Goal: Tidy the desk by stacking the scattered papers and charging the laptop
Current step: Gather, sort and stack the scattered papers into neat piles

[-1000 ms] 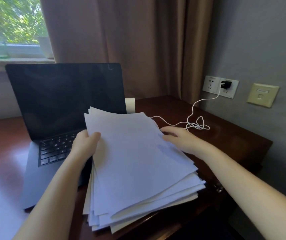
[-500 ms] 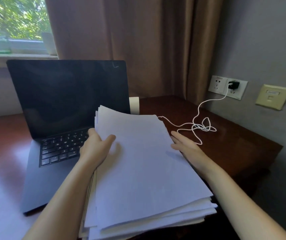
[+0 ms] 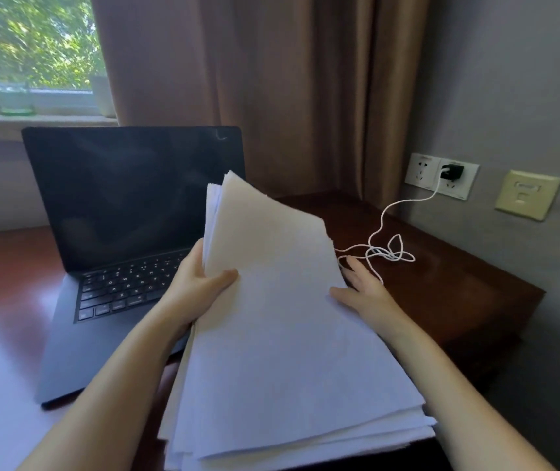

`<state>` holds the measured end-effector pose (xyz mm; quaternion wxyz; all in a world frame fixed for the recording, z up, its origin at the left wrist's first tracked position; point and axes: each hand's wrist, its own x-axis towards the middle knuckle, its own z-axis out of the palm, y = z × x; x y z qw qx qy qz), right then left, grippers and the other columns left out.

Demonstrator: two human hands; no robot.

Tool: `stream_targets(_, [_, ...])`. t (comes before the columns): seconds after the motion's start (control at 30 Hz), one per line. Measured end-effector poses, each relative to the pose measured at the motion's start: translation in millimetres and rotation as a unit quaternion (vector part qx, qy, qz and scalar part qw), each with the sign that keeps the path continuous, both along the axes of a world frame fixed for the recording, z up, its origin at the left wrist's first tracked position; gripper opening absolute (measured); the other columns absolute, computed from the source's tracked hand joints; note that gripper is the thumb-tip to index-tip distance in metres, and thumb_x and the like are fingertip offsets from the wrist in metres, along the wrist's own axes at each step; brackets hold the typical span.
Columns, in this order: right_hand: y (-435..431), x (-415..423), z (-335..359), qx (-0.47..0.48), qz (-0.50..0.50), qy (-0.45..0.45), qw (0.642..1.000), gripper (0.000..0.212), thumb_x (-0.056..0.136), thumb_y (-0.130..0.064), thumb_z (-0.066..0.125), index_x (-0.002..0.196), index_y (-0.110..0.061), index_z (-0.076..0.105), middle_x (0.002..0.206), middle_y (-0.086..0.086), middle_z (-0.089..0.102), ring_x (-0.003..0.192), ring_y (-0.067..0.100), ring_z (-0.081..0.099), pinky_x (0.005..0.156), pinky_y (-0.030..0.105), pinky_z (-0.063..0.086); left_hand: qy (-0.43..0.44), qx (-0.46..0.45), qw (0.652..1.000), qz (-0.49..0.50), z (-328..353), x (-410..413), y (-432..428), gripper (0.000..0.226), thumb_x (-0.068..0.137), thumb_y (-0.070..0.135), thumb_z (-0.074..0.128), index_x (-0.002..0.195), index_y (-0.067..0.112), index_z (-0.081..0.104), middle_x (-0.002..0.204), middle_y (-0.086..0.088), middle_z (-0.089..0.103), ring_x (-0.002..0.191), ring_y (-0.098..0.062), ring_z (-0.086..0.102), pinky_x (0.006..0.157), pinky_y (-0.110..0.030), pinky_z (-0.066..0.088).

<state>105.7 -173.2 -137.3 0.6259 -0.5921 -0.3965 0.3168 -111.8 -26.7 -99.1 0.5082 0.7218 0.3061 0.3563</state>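
Head view: the left hand grips the left edge of the paper stack, thumb on top. The right hand presses straight fingers against the right edge. The stack tilts above the desk, just right of the open laptop. A white cable lies coiled near the right hand.

Quiet study corner of a home or hotel room (which of the two cannot be told). A dark polished wooden desk fills the corner against a grey wall. An open dark laptop with a black screen sits on it, with a stack of white papers just beside the laptop. Heavy brown curtains hang behind, next to a window showing green trees. The wall carries white power sockets, one holding a black charger whose white cable trails onto the desk, and a beige data outlet
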Motion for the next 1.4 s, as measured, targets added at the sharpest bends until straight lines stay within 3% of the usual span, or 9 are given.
stream_targets(0.1, [-10.8,6.7,7.3,-0.019,-0.020,0.076,0.997,0.059,0.081,-0.009,0.069,0.134,-0.016,0.044,0.120,0.008,0.065,0.097,0.024,0.068,0.076,0.034,0.055,-0.050,0.026,0.998,-0.021,14.7,5.0,-15.7,0.038,0.087,0.002,0.059,0.108,0.033,0.056,0.099,0.005,0.067,0.085,-0.011,0.068,0.060,-0.021,0.054])
stream_targets(0.27, [-33.1,7.1,35.6,-0.010,-0.025,0.137,0.990,0.031,0.090,-0.010,0.056,0.120,0.000,0.059,0.086,0.007,0.074,0.070,0.018,0.071,0.061,0.026,0.057,-0.088,0.103,0.989,-0.062,50.4,17.7,-42.7,0.042,0.083,-0.002,0.058,0.114,0.027,0.055,0.099,0.003,0.067,0.084,-0.008,0.067,0.062,-0.018,0.053])
stream_targets(0.5, [-58.1,16.8,103.1,0.123,-0.121,0.061,0.983,0.030,0.088,-0.009,0.061,0.118,-0.009,0.058,0.106,0.007,0.069,0.086,0.018,0.070,0.075,0.029,0.058,-0.156,0.225,0.959,-0.069,109.4,37.0,-66.5,0.043,0.085,0.001,0.062,0.115,0.029,0.047,0.100,0.005,0.062,0.084,0.000,0.063,0.066,-0.014,0.051])
stream_targets(0.6, [-63.6,19.0,131.1,0.167,-0.166,0.014,0.972,0.037,0.087,-0.010,0.064,0.122,-0.010,0.055,0.108,0.005,0.068,0.093,0.021,0.067,0.082,0.036,0.055,-0.207,0.216,0.952,-0.063,123.7,48.6,-74.3,0.047,0.086,0.000,0.063,0.109,0.038,0.046,0.102,0.006,0.062,0.085,-0.001,0.064,0.072,-0.019,0.054])
stream_targets(0.8, [-68.5,18.7,148.5,0.229,-0.199,-0.069,0.950,0.030,0.089,-0.004,0.060,0.118,-0.009,0.056,0.098,-0.004,0.067,0.078,0.002,0.068,0.066,0.019,0.055,-0.294,0.137,0.945,-0.031,120.6,78.9,-99.8,0.043,0.087,-0.001,0.063,0.114,0.029,0.049,0.103,0.008,0.063,0.091,0.002,0.062,0.080,-0.017,0.052])
stream_targets(0.9, [-75.1,21.6,137.4,0.225,-0.209,-0.103,0.946,0.027,0.088,-0.004,0.061,0.112,-0.014,0.056,0.093,-0.010,0.066,0.076,-0.003,0.067,0.066,0.016,0.055,-0.306,0.072,0.949,-0.040,109.8,91.3,-105.1,0.047,0.083,0.007,0.071,0.124,0.019,0.051,0.111,-0.002,0.065,0.101,-0.014,0.064,0.084,-0.027,0.054])
stream_targets(1.1, [-98.8,35.3,143.8,0.252,-0.202,-0.068,0.944,0.033,0.080,-0.003,0.068,0.111,-0.005,0.060,0.080,-0.010,0.074,0.075,0.006,0.070,0.060,0.020,0.053,-0.283,0.003,0.959,-0.032,121.5,95.3,-94.4,0.044,0.070,0.036,0.080,0.109,0.022,0.063,0.098,0.002,0.071,0.091,-0.016,0.069,0.073,-0.032,0.056])
stream_targets(1.3, [-99.6,39.4,164.8,0.267,-0.187,-0.070,0.943,0.044,0.078,-0.007,0.071,0.120,-0.003,0.058,0.104,0.010,0.069,0.091,0.023,0.069,0.072,0.035,0.056,-0.267,0.018,0.962,-0.054,141.3,106.2,-96.5,0.058,0.056,0.047,0.081,0.107,0.028,0.060,0.103,0.001,0.070,0.094,-0.020,0.069,0.079,-0.041,0.058])
stream_targets(1.4, [-98.8,41.8,169.4,0.248,-0.174,-0.091,0.949,0.044,0.079,-0.006,0.070,0.121,-0.008,0.056,0.105,0.008,0.068,0.092,0.021,0.068,0.071,0.031,0.057,-0.250,0.004,0.966,-0.066,142.9,109.2,-91.3,0.073,0.049,0.055,0.080,0.112,0.028,0.054,0.110,-0.003,0.067,0.096,-0.022,0.068,0.081,-0.049,0.057])
